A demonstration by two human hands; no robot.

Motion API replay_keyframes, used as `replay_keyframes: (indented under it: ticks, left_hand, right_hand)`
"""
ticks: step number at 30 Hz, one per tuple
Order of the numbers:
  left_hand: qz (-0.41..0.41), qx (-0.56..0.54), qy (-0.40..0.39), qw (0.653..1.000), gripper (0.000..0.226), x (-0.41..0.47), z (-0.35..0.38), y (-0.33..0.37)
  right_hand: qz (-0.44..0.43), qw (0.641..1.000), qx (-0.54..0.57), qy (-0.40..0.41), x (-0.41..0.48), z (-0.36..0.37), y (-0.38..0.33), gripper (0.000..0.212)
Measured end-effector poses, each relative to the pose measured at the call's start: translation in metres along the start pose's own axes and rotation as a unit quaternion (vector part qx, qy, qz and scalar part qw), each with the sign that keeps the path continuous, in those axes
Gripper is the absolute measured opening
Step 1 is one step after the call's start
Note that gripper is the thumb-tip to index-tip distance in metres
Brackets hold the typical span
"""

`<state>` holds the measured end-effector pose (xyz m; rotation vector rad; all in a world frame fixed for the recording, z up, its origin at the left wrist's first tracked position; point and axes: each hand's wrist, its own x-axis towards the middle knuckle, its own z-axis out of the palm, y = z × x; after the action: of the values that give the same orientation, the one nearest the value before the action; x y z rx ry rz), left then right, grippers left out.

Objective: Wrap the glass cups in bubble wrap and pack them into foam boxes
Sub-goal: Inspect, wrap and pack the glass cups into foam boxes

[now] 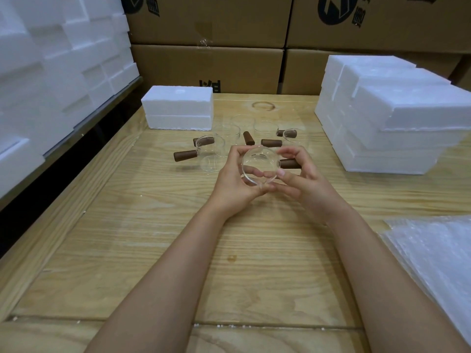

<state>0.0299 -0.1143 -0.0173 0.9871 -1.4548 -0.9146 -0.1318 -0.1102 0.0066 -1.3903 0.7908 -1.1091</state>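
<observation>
Closest to the camera it's just two bare forearms reaching out over a pale wooden table (pixel 153 250), with a pile of bubble wrap (pixel 433 256) sitting at the near right edge, not touched by anything.

Further out, both hands are wrapped around one glass cup (pixel 258 165), held up off the table and tipped so its open mouth faces the camera. The left hand (pixel 235 183) has fingers curled round the left side and underneath, and the right hand (pixel 303 178) pinches the right side, with its fingers closed over the cup's brown wooden handle (pixel 289 163) — so both hands are gripping the same cup.

Just behind the hands there's a loose cluster of other glass cups (pixel 224 141) standing on the table, each with a stubby brown handle pointing a different way. They're clear enough that I can't count them reliably.

Past those, a closed white foam box (pixel 177 110) sits at the back left of the table, and a bigger stack of foam boxes (pixel 387 115) sits along the right side. More foam is piled on a shelf (pixel 51 67) off to the left, and cardboard cartons (pixel 211 64) are stacked up behind everything.
</observation>
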Motion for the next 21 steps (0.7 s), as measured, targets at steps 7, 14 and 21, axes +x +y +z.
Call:
replay_keyframes:
  ticks: [7, 14, 21]
  left_hand:
    - [-0.025, -0.052, 0.011, 0.998, 0.064, -0.002, -0.001, 0.004]
    - [-0.034, -0.062, -0.022, 0.997, 0.1, -0.004, -0.005, 0.004]
    - [0.024, 0.011, -0.04, 0.999, 0.125, -0.003, -0.006, 0.003]
  right_hand:
    - [-0.084, 0.993, 0.034, 0.075, 0.007, -0.004, 0.008, 0.02]
    - [-0.079, 0.98, 0.079, 0.163, 0.01, -0.003, 0.007, 0.014]
    - [-0.003, 0.967, 0.105, 0.234, 0.014, 0.006, 0.006, 0.017]
